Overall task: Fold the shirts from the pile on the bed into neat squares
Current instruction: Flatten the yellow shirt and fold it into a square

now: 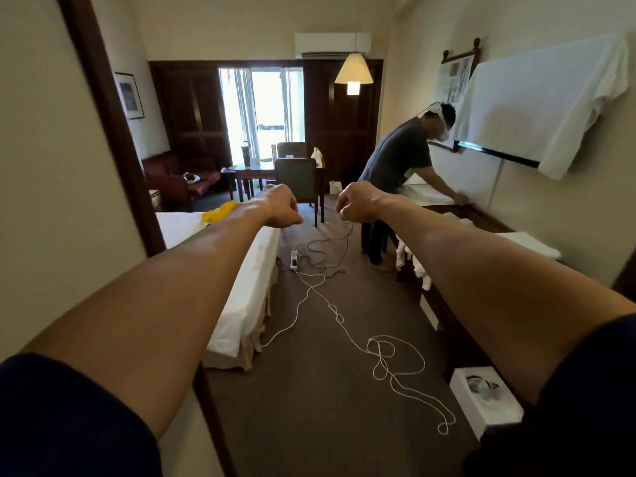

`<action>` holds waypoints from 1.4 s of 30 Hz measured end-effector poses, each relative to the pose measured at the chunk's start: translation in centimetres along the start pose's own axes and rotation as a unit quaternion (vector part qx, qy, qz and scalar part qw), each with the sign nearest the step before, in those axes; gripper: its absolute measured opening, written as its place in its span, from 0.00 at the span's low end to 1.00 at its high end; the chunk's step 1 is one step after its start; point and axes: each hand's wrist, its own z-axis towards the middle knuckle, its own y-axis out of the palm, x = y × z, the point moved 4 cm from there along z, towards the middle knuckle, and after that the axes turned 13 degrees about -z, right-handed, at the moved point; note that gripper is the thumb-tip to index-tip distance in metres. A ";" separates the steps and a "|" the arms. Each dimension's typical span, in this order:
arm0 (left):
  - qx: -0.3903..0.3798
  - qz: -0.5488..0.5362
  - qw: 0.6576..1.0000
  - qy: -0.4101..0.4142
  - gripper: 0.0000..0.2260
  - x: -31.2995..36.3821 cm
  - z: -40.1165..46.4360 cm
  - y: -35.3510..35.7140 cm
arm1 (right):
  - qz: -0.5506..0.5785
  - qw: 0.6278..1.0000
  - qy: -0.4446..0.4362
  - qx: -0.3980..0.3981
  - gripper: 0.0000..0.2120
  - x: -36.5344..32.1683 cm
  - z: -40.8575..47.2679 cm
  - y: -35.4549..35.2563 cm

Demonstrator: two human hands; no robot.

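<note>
Your white-sheeted bed point(247, 287) runs along the left, a yellow garment point(220, 211) lying on its far end behind your left forearm. Across the aisle another person point(399, 173) bends over a second bed. Your left hand point(280, 206) and right hand point(356, 204) are both stretched forward, fingers curled into empty fists, well above the cable-strewn carpet point(327, 390).
</note>
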 end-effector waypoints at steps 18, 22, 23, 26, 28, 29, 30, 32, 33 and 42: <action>-0.014 0.012 1.000 0.005 0.11 -14.9 50.5 -0.2 | 0.025 0.999 0.021 0.014 0.09 13.3 45.7 5.7; -0.019 0.040 0.999 0.009 0.11 -18.6 60.1 0.0 | 0.036 0.999 0.025 0.009 0.10 15.4 55.6 7.4; -0.018 0.044 0.999 0.009 0.11 -19.7 62.5 0.1 | 0.038 0.999 0.024 0.008 0.10 15.8 58.3 7.9; -0.021 0.045 0.999 -0.003 0.11 -22.9 70.1 0.5 | 0.054 0.998 0.011 0.000 0.10 16.7 66.7 9.8; -0.018 0.047 0.999 -0.007 0.10 -25.0 75.8 0.6 | 0.056 0.998 -0.003 -0.001 0.09 17.6 72.9 11.0; -0.012 0.047 0.999 -0.007 0.10 -26.0 78.7 0.6 | 0.056 0.998 -0.008 0.000 0.09 18.0 76.0 11.5; -0.006 0.045 0.999 -0.009 0.10 -27.0 81.5 0.6 | 0.055 0.998 -0.014 0.001 0.09 18.5 79.2 11.9; -0.003 0.044 0.999 -0.015 0.09 -28.9 86.8 0.5 | 0.052 0.998 -0.024 -0.002 0.10 19.6 85.5 12.7; -0.004 0.045 0.999 -0.020 0.08 -29.9 89.4 0.3 | 0.051 0.998 -0.025 -0.005 0.10 20.2 88.6 13.0; 0.007 0.059 0.994 -0.087 0.10 -41.6 110.0 -1.6 | 0.055 0.995 -0.080 -0.014 0.09 20.5 113.9 17.5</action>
